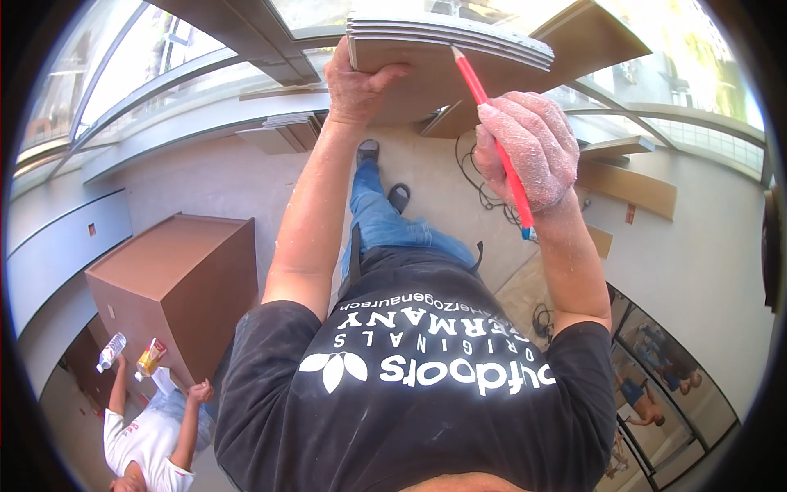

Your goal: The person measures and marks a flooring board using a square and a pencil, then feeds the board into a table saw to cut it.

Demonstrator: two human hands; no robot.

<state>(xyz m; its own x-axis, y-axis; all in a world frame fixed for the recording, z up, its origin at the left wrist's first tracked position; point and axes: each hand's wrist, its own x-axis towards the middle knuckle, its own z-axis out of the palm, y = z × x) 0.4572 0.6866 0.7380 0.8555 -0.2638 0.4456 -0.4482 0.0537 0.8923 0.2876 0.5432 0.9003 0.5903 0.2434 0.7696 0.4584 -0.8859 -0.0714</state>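
A stack of thin boards [459, 34] with pale edges and a brown face is at the top middle. My left hand [359, 88] grips its left end, the thumb lying on the brown face and the fingers largely hidden behind. My right hand [533, 148], coated in whitish dust, is closed round a red pencil [469, 75]. The pencil slants up and left, and its tip meets the lower edge of the board stack, or appears to. Its blue-and-white end sticks out below my palm.
A large brown cabinet [176, 266] stands at left. Beside it a person in a white shirt [152, 435] is near two bottles [112, 351]. Black cables [484, 184] lie on the floor. Brown panels [631, 187] are at right; dark-framed glass [668, 385] is at lower right.
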